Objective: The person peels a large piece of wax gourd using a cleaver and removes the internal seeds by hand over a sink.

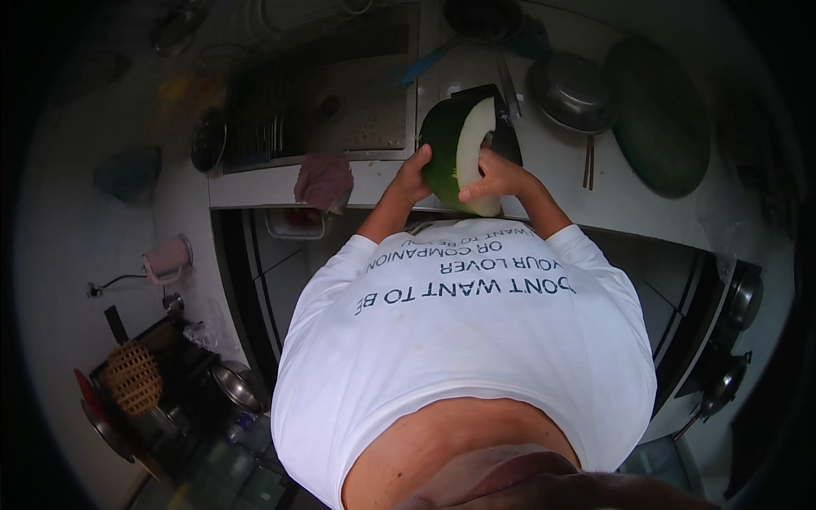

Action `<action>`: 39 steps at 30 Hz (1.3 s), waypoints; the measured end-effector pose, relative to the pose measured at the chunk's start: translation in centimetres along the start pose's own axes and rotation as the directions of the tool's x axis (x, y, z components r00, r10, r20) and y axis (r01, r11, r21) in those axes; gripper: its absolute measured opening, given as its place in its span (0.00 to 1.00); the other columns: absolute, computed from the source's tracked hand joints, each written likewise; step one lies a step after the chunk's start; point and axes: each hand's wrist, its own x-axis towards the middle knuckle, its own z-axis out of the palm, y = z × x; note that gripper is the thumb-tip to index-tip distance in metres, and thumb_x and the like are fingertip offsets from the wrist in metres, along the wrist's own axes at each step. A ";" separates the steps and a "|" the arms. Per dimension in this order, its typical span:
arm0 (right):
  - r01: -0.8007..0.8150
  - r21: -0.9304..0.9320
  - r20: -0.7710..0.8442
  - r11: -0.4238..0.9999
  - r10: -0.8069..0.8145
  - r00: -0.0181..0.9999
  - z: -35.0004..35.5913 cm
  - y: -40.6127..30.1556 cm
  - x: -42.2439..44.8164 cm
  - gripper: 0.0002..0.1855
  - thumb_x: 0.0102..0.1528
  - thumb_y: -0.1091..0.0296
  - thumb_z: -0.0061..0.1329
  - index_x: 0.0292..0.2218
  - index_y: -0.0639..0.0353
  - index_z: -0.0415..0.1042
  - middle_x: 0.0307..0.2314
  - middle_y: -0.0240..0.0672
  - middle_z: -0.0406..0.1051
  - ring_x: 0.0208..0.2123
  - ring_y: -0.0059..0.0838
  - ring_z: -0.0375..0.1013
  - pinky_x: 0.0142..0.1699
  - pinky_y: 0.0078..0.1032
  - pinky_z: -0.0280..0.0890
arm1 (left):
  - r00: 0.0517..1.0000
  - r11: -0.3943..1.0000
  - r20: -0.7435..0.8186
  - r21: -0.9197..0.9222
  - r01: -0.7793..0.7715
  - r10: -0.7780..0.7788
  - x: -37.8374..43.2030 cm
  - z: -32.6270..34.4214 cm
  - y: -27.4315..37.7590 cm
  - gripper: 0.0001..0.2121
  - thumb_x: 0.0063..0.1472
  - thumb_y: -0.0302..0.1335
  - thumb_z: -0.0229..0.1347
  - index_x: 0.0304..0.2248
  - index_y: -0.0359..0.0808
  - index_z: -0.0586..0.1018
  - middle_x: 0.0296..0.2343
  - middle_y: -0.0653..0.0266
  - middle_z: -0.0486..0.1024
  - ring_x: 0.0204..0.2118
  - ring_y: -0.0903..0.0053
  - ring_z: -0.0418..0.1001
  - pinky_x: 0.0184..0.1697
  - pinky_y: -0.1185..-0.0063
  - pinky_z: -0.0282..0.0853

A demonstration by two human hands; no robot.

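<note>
A large cut piece of winter melon [446, 137], with dark green rind and pale white flesh, is held upright on its edge at the counter's front. My left hand [415, 174] presses against the rind side. On the cut side, my right hand [498, 175] grips the white flesh, its fingers partly hidden in the hollow middle. Behind and to the right of the melon lies a dark flat object [509, 141], mostly covered; I cannot tell whether it is a board or a blade. A slim metal handle [508, 86] reaches toward it.
Left is a steel sink [373, 118] with a pink cloth [324, 182] over its front edge. A metal bowl [570, 89], chopsticks [588, 162] and a large green oval object [660, 118] are on the right. A stove with a woven strainer [134, 377] stands lower left.
</note>
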 end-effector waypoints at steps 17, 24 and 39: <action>-0.568 -0.586 -0.661 0.578 0.065 0.748 3.2 8.9 4.9 0.25 0.41 0.64 0.49 0.43 0.56 0.62 0.34 0.43 0.65 0.34 0.42 0.67 0.37 0.30 0.63 | 0.773 0.768 -0.449 -0.249 -0.590 0.449 -12.4 -11.5 10.5 0.30 0.50 0.48 0.44 0.47 0.35 0.60 0.44 0.54 0.60 0.45 0.60 0.60 0.50 0.60 0.50; -0.632 -0.564 -0.718 0.531 0.062 0.693 4.9 12.2 8.5 0.17 0.40 0.66 0.48 0.36 0.57 0.65 0.30 0.45 0.65 0.30 0.45 0.67 0.32 0.34 0.63 | 0.893 0.944 -0.397 -0.153 -0.292 0.212 -10.5 -11.9 12.6 0.27 0.52 0.40 0.44 0.45 0.26 0.59 0.40 0.46 0.63 0.44 0.60 0.62 0.49 0.67 0.54; -0.334 0.237 -0.747 0.912 0.391 0.537 7.6 9.7 5.0 0.08 0.47 0.66 0.45 0.26 0.62 0.67 0.14 0.27 0.65 0.15 0.13 0.61 0.21 0.15 0.58 | 0.961 -0.140 -0.203 0.963 0.231 0.187 7.2 -8.5 10.8 0.30 0.34 0.42 0.57 0.36 0.27 0.67 0.31 0.49 0.70 0.34 0.64 0.69 0.37 0.75 0.64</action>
